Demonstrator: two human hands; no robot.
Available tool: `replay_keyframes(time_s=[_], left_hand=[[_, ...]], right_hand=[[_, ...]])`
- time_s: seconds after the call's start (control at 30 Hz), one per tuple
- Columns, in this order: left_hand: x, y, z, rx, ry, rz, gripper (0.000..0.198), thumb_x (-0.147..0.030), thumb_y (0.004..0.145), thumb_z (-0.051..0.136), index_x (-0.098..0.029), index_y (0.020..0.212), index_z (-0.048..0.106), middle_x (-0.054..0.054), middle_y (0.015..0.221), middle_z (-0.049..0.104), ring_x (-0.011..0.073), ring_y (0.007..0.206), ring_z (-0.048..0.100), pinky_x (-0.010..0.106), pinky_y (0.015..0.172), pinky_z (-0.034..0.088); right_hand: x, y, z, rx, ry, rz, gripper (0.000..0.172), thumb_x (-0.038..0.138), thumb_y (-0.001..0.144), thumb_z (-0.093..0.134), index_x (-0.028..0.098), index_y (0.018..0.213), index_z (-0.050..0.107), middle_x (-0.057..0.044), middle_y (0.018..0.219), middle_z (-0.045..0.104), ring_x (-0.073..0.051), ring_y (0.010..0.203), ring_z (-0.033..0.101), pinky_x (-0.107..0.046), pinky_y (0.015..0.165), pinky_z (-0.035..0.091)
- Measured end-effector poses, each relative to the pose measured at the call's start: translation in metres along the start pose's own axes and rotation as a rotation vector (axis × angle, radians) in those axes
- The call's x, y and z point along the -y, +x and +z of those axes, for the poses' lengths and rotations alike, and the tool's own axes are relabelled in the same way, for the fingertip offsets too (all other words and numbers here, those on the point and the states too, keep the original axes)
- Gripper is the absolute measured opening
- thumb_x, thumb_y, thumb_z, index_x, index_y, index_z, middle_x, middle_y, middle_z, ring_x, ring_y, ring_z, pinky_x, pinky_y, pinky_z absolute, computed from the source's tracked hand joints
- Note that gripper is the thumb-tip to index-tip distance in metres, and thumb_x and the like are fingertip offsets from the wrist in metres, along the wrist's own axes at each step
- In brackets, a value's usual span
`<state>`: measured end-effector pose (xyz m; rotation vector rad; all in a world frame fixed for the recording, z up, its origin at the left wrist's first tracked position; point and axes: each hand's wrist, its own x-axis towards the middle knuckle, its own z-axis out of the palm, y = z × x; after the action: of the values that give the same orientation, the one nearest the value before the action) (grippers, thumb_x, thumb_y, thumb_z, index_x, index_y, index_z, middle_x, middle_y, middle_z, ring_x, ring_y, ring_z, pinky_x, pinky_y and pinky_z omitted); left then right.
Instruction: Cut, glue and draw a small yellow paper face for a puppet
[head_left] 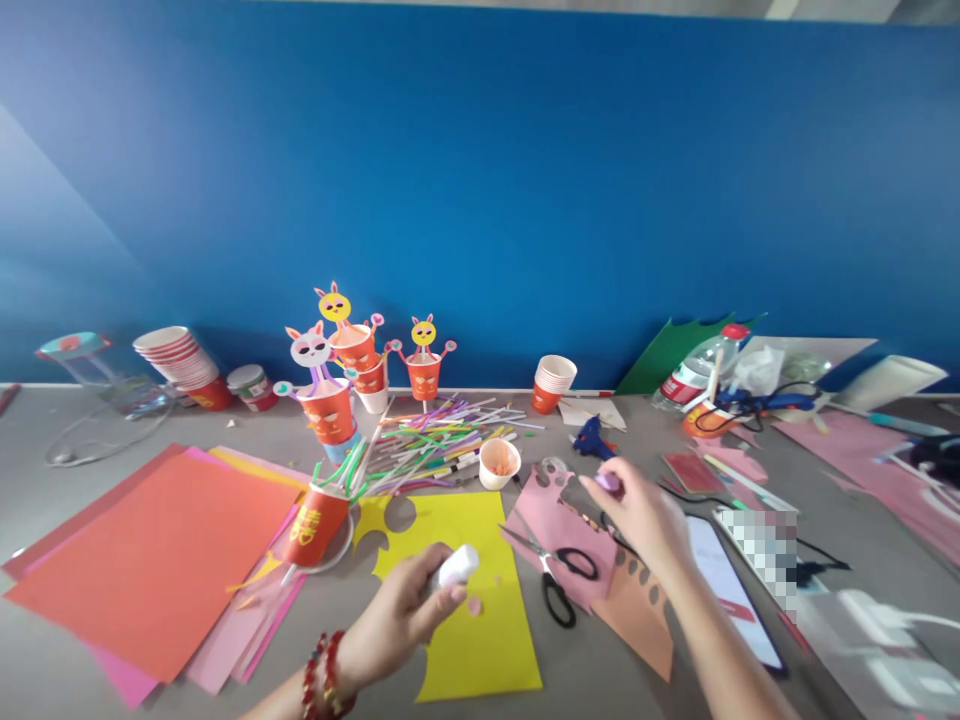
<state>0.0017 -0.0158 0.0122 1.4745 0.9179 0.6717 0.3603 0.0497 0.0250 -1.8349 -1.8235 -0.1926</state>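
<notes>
My left hand (409, 612) is closed round a white glue stick (459, 567), its end pointing up and right over a yellow paper sheet (487, 650) with round cut-outs. In my right hand (646, 510) the fingertips pinch a small purple cap (607, 483), above the cut pink paper (581, 535). Black-handled scissors (559, 575) lie with blades apart on that pink paper, between my hands. A small pink paper disc (475, 606) rests on the yellow sheet near my left thumb. Behind stands a white paper cup (499, 465) with orange bits inside.
Red cups with animal-face figures (326, 410) stand at the back left, beside a pile of coloured pipe cleaners (442, 440). Orange paper (165, 560) lies at the left. A blue glue gun (592, 438), a phone (731, 590) and a power strip (765, 560) are on the right.
</notes>
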Motion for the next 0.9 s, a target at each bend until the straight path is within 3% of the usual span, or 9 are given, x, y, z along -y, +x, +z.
replay_keyframes(time_s=[0.17, 0.23, 0.33, 0.4, 0.47, 0.53, 0.63, 0.73, 0.9], left_hand=[[-0.013, -0.004, 0.0, -0.067, -0.125, 0.064, 0.038, -0.054, 0.098, 0.047, -0.017, 0.107, 0.055, 0.001, 0.078, 0.056, 0.0118, 0.065, 0.052, 0.023, 0.065, 0.045], [-0.018, -0.006, -0.005, -0.124, -0.145, 0.074, 0.035, -0.05, 0.099, 0.047, -0.017, 0.105, 0.057, 0.002, 0.081, 0.061, 0.0135, 0.07, 0.054, 0.024, 0.069, 0.045], [-0.022, -0.006, -0.008, -0.186, -0.198, 0.08, 0.03, -0.046, 0.098, 0.053, -0.018, 0.108, 0.059, 0.006, 0.099, 0.067, 0.0146, 0.074, 0.056, 0.026, 0.07, 0.046], [-0.023, -0.002, -0.005, -0.2, -0.248, 0.098, 0.029, -0.044, 0.097, 0.055, -0.019, 0.113, 0.059, 0.008, 0.111, 0.065, 0.0162, 0.08, 0.059, 0.027, 0.072, 0.048], [-0.022, 0.004, 0.003, -0.192, -0.284, 0.124, 0.032, -0.043, 0.096, 0.058, -0.021, 0.119, 0.059, 0.009, 0.115, 0.064, 0.0181, 0.084, 0.061, 0.028, 0.071, 0.049], [-0.019, 0.011, 0.011, -0.184, -0.288, 0.158, 0.039, -0.044, 0.094, 0.062, -0.022, 0.127, 0.057, 0.01, 0.118, 0.062, 0.0199, 0.087, 0.063, 0.029, 0.072, 0.051], [-0.012, 0.018, 0.019, -0.233, -0.204, 0.237, 0.046, -0.047, 0.089, 0.068, -0.023, 0.127, 0.059, 0.013, 0.132, 0.054, 0.0277, 0.11, 0.059, 0.036, 0.089, 0.051], [-0.003, 0.018, 0.018, -0.253, -0.059, 0.295, 0.045, -0.051, 0.093, 0.061, -0.023, 0.128, 0.058, 0.014, 0.139, 0.049, 0.0307, 0.125, 0.05, 0.042, 0.1, 0.047], [0.012, 0.009, 0.018, -0.189, 0.559, 0.284, 0.015, -0.032, 0.096, 0.06, -0.021, 0.105, 0.064, 0.007, 0.103, 0.066, 0.0253, 0.099, 0.058, 0.04, 0.088, 0.047]], right_hand=[[-0.006, -0.014, 0.041, 0.179, -0.268, -0.065, 0.021, 0.042, 0.091, 0.056, 0.022, 0.084, 0.056, -0.005, 0.066, 0.069, -0.023, 0.056, 0.065, -0.028, 0.049, 0.031], [-0.009, -0.016, 0.038, 0.177, -0.291, -0.067, 0.023, 0.043, 0.091, 0.055, 0.02, 0.09, 0.059, -0.007, 0.071, 0.072, -0.023, 0.057, 0.065, -0.028, 0.05, 0.033], [0.002, -0.019, 0.019, 0.045, -0.265, -0.024, 0.039, 0.049, 0.093, 0.051, 0.015, 0.108, 0.062, -0.016, 0.087, 0.074, -0.027, 0.064, 0.067, -0.031, 0.052, 0.039], [0.026, -0.027, 0.003, 0.013, -0.096, 0.0, 0.041, 0.05, 0.095, 0.049, 0.015, 0.11, 0.063, -0.015, 0.089, 0.074, -0.028, 0.071, 0.068, -0.033, 0.058, 0.045], [0.062, -0.04, -0.009, 0.189, 0.28, -0.07, 0.032, 0.048, 0.095, 0.052, 0.02, 0.107, 0.063, -0.01, 0.088, 0.073, -0.025, 0.075, 0.069, -0.031, 0.064, 0.05], [0.101, -0.054, -0.014, 0.44, 0.656, -0.114, 0.028, 0.043, 0.095, 0.058, 0.023, 0.115, 0.061, -0.008, 0.103, 0.072, -0.023, 0.09, 0.069, -0.029, 0.075, 0.054], [0.144, -0.069, -0.011, 0.563, 0.946, -0.121, 0.025, 0.037, 0.091, 0.065, 0.023, 0.111, 0.06, -0.008, 0.105, 0.07, -0.024, 0.096, 0.066, -0.032, 0.083, 0.053], [0.154, -0.073, -0.004, 0.597, 1.155, -0.006, 0.02, 0.039, 0.096, 0.058, 0.021, 0.105, 0.059, -0.005, 0.095, 0.066, -0.021, 0.082, 0.065, -0.031, 0.073, 0.052], [0.13, -0.074, 0.0, 0.546, 1.392, 0.152, 0.02, 0.036, 0.1, 0.047, 0.021, 0.095, 0.059, 0.0, 0.082, 0.06, -0.016, 0.069, 0.058, -0.03, 0.072, 0.046]])
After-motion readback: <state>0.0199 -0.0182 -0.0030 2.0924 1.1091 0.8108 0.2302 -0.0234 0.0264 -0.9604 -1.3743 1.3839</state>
